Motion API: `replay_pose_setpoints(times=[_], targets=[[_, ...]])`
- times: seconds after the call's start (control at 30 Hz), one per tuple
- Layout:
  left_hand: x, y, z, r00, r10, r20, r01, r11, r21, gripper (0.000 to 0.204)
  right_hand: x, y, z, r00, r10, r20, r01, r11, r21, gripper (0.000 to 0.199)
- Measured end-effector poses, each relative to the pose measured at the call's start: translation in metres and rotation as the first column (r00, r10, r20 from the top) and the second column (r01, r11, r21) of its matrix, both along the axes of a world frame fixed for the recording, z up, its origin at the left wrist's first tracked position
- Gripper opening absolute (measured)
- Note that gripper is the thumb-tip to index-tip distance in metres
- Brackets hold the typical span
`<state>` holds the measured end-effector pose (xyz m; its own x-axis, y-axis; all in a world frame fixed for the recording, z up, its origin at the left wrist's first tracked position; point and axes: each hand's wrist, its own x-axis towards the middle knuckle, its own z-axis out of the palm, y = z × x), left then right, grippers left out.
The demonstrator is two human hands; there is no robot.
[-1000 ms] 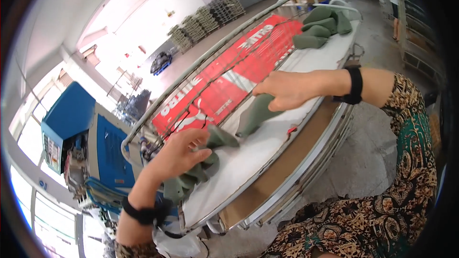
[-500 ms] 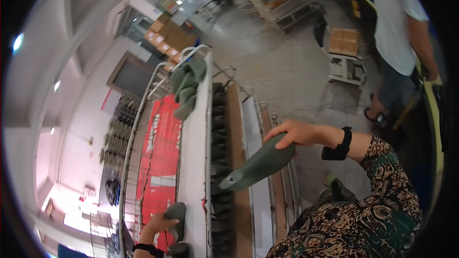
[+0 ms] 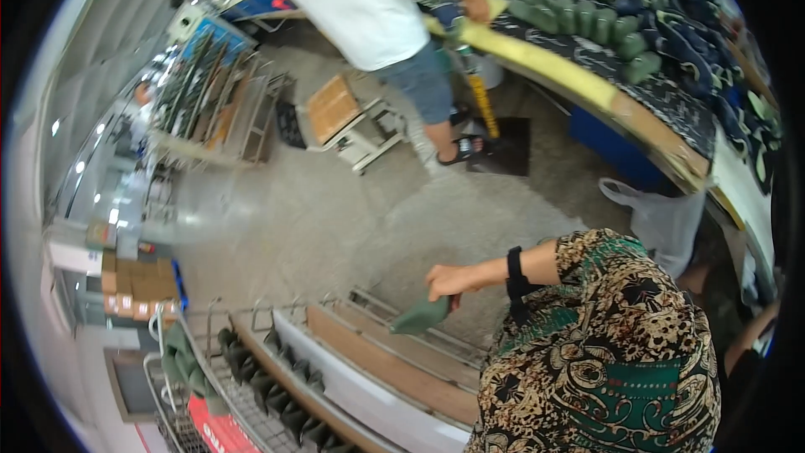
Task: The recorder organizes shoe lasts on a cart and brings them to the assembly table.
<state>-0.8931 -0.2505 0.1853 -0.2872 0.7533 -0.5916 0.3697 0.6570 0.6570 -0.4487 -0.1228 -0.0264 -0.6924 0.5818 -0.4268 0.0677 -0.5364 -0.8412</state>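
My right hand [image 3: 447, 280], a black band on its wrist, is closed around one end of a dark green shoe last [image 3: 419, 317]. The last tilts down to the left over the rack's right-hand shelves. More dark green lasts [image 3: 272, 392] stand in a row along a rack shelf to the left. Another group of green lasts [image 3: 183, 361] sits on the rack's far left shelf, by a red sheet [image 3: 216, 426]. My left hand is out of the picture.
The wire shelf rack [image 3: 386, 376] fills the lower middle. A person in a white shirt [image 3: 352, 8] stands beyond, near a wheeled stand [image 3: 335, 109]. A long table [image 3: 579, 75] bearing green and navy shoe pieces curves along the right. A plastic bag [image 3: 662, 214] hangs there. Cartons [image 3: 138, 281] are stacked far left.
My view has swung to the right, bringing the table into sight. My right hand still holds the shoe last. The left hand, earlier on another last at the rack, has left the picture.
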Motion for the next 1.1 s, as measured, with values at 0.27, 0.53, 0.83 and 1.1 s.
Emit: replay_pose_setpoints(times=[0.27,0.53,0.83,1.1], targets=[[0.115,0.097,-0.046,0.966,0.114,0.23,-0.124,0.992,0.026,0.048,0.1,0.006,0.001,0.901,-0.434,0.02,0.434,0.897,-0.083,0.043],[0.32,0.074,-0.071,0.919,0.204,0.336,-0.232,0.972,0.043,0.051,0.349,0.0,-0.004,0.305,-0.952,0.036,0.951,0.301,-0.075,0.023],[0.462,0.148,-0.162,0.762,0.049,0.646,-0.029,0.999,-0.041,0.042,0.473,0.021,0.056,0.228,-0.798,-0.558,0.974,0.19,0.127,0.036],[0.561,0.187,-0.16,0.626,-0.075,0.776,0.083,0.996,0.029,0.034,0.292,0.004,-0.013,0.862,-0.247,-0.443,0.283,0.959,0.015,0.075]])
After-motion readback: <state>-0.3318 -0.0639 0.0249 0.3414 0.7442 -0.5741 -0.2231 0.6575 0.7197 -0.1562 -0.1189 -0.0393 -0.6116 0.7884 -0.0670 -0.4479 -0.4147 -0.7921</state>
